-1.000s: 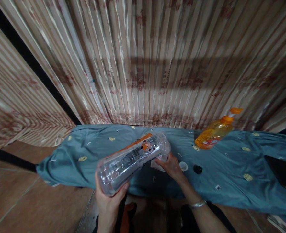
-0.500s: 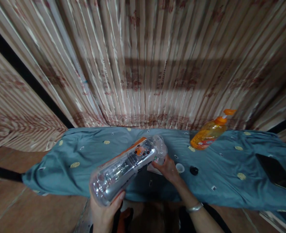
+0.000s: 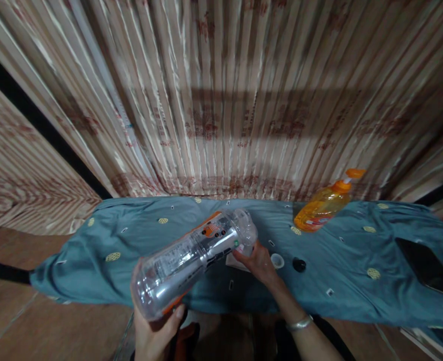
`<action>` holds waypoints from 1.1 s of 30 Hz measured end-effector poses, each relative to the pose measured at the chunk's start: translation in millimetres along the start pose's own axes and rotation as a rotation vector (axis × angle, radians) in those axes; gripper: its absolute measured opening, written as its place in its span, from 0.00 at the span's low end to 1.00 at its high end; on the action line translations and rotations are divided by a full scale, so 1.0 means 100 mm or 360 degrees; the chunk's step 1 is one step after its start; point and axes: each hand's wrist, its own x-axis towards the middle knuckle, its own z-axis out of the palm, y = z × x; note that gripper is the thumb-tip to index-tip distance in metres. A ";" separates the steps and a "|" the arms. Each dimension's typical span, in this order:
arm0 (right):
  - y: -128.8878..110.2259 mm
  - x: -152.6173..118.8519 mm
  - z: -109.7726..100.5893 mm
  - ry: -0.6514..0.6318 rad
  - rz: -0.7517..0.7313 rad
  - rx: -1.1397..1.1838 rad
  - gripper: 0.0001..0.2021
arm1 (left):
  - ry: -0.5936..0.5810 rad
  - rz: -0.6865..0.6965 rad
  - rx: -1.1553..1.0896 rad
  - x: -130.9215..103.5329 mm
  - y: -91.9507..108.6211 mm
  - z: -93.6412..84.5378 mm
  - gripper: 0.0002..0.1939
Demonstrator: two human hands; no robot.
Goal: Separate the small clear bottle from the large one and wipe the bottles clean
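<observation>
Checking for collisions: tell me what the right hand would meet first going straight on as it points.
The clear bottle, which the right hand touches at one end; beyond it, depth is too unclear to say.

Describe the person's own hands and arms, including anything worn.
Both the left hand and right hand are ungloved. A shiny silver bracelet circles the right wrist; no sleeve shows on the right forearm.

At lower centre, the left hand [image 3: 154,328] and right hand [image 3: 258,261] hold a clear cylindrical plastic bottle [image 3: 191,263] aslant over a teal cloth-covered bench [image 3: 337,255]; right of centre is an amber plastic pump bottle [image 3: 322,209], at far right a flat black rectangular device [image 3: 430,268].
</observation>
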 end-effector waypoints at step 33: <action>-0.12 0.00 -0.06 -0.0056 0.0047 0.0001 0.25 | -0.0024 -0.0268 -0.0394 -0.09 0.27 0.16 0.48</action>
